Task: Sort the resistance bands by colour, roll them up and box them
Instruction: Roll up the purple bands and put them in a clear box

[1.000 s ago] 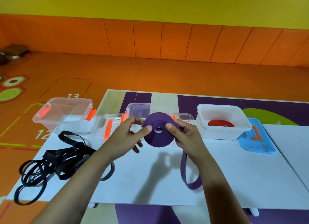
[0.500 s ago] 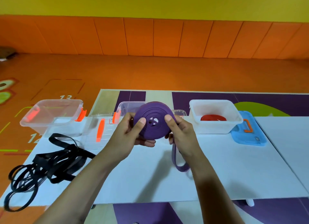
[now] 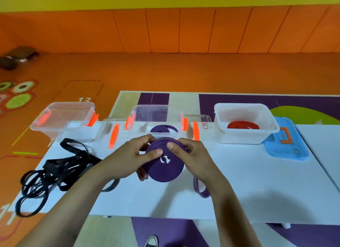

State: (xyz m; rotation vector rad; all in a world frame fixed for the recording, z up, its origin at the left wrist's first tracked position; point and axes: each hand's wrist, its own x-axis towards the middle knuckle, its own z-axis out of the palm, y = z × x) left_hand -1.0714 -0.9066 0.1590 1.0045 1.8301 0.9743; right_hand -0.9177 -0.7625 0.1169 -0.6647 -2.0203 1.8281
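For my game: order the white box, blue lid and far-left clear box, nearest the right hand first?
1. White box, back right of the right hand.
2. Blue lid, beyond it, far right.
3. Clear box, far left.

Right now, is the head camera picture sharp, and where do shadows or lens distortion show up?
Head view: wall panels fan outward, wide-angle distortion; the left hand, right hand and purple roll cast soft shadows on the white table, toward the viewer; light is even, no harsh glare; the roll looks fairly sharp.
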